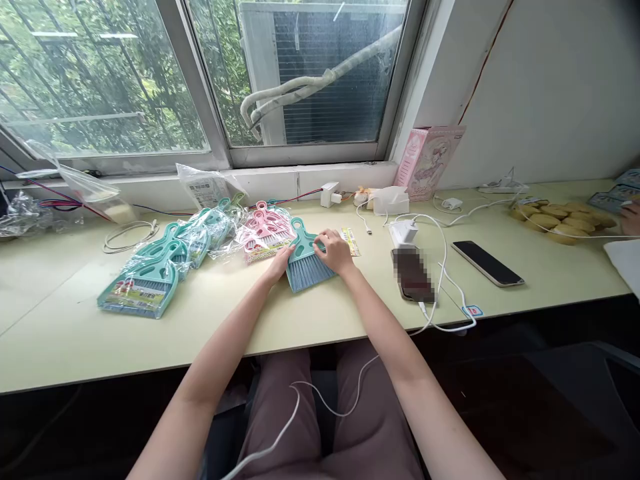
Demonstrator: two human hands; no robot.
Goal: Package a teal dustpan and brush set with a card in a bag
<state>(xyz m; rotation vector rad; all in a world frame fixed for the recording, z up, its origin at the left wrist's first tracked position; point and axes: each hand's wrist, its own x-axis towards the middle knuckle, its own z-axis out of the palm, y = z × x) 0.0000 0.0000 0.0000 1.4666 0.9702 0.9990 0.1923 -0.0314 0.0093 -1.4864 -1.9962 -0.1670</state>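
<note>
Brush (pixel 307 257), a single teal one with blue-grey bristles, sits between two hands at the middle of the pale table (pixel 300 327), its handle toward eleven o'clock and its bristles toward five. The left hand (pixel 280 263), at the brush's eight o'clock, is closed on its edge. The right hand (pixel 336 251), at three o'clock, has its fingers bent narrow with the tips on the brush; whether they grip or only touch, I cannot tell.

With the brush as centre of the dial, one pink brush set (pixel 263 227) in clear wrap is just beside it at ten o'clock. At nine o'clock lie at least three teal brush sets (pixel 143 287) in clear bags; overlap hides the exact count. One printed card (pixel 352 243) lies just past the right hand at two o'clock. Two phones (pixel 489 263) lie at three o'clock, the nearer with one white cable (pixel 423 309) in its end. One pink box (pixel 430 163) stands at two o'clock, and one coiled cable (pixel 131 238) lies beyond the teal sets, toward nine
</note>
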